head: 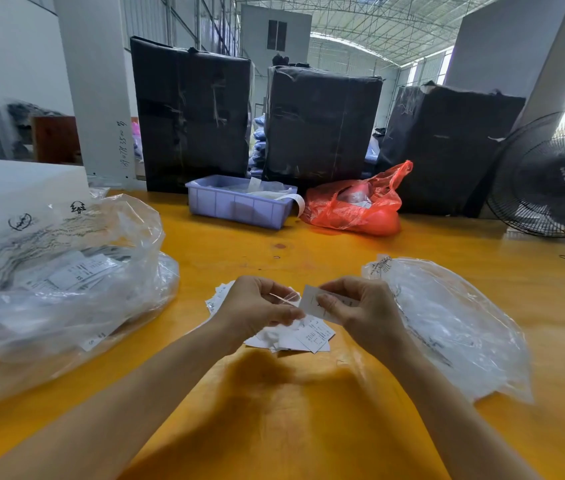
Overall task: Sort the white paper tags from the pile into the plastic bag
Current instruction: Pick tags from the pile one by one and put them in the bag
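A small pile of white paper tags point(308, 336) lies on the yellow table just beyond my hands. My right hand point(360, 311) pinches one white tag point(310, 299) between thumb and fingers, held above the pile. My left hand point(257, 306) is curled over the pile's left side and pinches something thin and clear; what it is cannot be told. A flat clear plastic bag point(447, 323) lies right of my right hand. A bigger crumpled clear bag point(66, 282) with printed tags inside sits at the left.
A lilac plastic bin point(239, 206) and a red plastic bag point(360, 206) stand at the table's far side before three black-wrapped bales point(322, 126). A black fan point(558, 178) is at the far right. A white box point(14, 188) sits far left. The yellow table point(274, 410) shows bare wood between my forearms.
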Demonstrator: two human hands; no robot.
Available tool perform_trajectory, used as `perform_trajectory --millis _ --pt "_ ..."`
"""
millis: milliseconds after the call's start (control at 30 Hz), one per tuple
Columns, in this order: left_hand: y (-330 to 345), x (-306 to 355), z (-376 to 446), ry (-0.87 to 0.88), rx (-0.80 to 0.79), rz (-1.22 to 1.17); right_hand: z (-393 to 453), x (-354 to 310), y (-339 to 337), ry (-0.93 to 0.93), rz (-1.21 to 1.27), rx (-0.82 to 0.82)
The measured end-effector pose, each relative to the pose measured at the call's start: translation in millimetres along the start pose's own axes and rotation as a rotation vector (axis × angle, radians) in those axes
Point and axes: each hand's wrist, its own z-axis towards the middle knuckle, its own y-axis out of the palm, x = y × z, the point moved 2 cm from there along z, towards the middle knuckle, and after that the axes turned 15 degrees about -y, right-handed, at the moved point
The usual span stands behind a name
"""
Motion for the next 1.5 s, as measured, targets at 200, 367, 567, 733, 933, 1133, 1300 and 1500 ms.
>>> perform_trajectory --millis 200,367,567,733,933,1133,1300,1500 --pt "-2 0 0 -0.072 -0.053 -0.091 3 -4 -8 -0.050 0.036 0.134" --pt "-1 -1 1 -0.094 -0.074 -0.126 2 -8 -6 -0.096 0.009 0.090" --pt "0 0 1 -0.069 -0.094 -0.062 -1 -9 -3 -0.163 -0.121 0.050" --pt "1 1 0 -0.036 -0.093 0.013 -1 -10 -3 -0.186 -0.140 0.054" --pt "2 1 -1 -0.043 -0.131 0.043 -1 -8 -1 -0.114 -0.085 0.026" --pt "1 3 -2 -0.063 -0.193 0.022 0 -4 -2 -0.049 -0.028 -0.008" --pt "2 2 -1 -0.045 -0.148 0.055 -1 -1 0 0.097 0.093 -0.161" --pt "7 -1 1 -0.022 -0.094 0.096 -5 -4 3 0.196 0.222 -0.261"
